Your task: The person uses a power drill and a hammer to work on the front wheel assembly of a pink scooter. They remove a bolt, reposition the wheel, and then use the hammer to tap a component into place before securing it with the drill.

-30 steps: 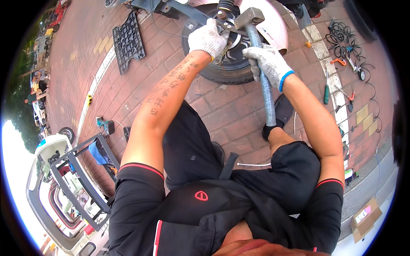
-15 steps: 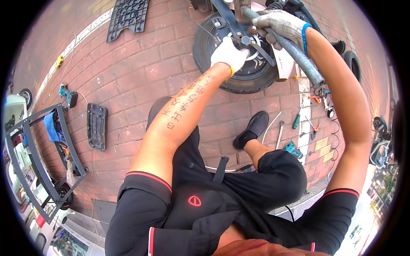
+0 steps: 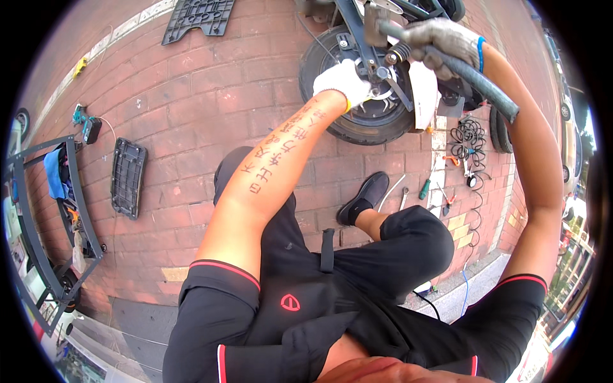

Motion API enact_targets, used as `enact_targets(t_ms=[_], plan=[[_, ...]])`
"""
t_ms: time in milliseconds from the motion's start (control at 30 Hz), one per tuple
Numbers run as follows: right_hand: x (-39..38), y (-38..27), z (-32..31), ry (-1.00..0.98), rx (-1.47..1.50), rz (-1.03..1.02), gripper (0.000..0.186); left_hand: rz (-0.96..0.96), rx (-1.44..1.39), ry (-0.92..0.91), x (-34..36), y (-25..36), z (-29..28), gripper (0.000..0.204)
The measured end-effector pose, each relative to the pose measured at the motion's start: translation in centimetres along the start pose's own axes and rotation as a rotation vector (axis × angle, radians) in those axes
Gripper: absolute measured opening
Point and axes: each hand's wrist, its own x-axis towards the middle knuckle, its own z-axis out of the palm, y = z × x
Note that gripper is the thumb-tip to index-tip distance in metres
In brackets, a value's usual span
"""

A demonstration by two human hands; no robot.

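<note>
My right hand (image 3: 440, 48), in a soiled work glove with a blue cuff, is wrapped round the handle of a hammer (image 3: 488, 88). The thick grey handle points down to the right, and the worn metal head is raised above the wheel hub. My left hand (image 3: 341, 84), in a white glove with a yellow cuff, is closed beside the axle of a scooter wheel (image 3: 367, 133). Whatever its fingers hold is hidden. A dark metal arm (image 3: 355, 29) runs down to the hub, close to a coil spring (image 3: 400, 51). Right of the wheel is a pale body panel (image 3: 423, 96).
Black plastic panels (image 3: 129, 179) and a cordless drill (image 3: 86, 124) lie on the brick paving at left, near a metal frame cart (image 3: 38, 233). Right of my shoe (image 3: 365, 196) are a green screwdriver (image 3: 424, 189), pliers (image 3: 448, 205) and a coiled black hose (image 3: 468, 135).
The view has shifted. My right hand and the hammer have moved to the right, and the head stands farther from the hub. My left hand stays by the axle.
</note>
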Motion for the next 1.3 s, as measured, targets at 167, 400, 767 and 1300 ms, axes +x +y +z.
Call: enact_targets(t_ms=[167,400,767,1300], plan=[[-0.3,2.4,2.5,0.052,-0.055,-0.077,0.02,0.061,0.043,0.018,-0.6,-0.1,-0.4,0.058],[-4.6,4.4,4.2,0.179,-0.487,-0.248,0.034,0.039,0.114,0.074,1.5,-3.0,-2.0,0.052],[-2.8,10.4,3.9,0.081,-1.722,-0.285,0.014,0.038,0.041,0.046,1.4,-2.6,-3.8,0.061],[-0.4,10.1,0.8,0.647,-1.025,-0.254,0.028,0.054,-0.013,0.162,1.1,-1.6,-3.6,0.058]])
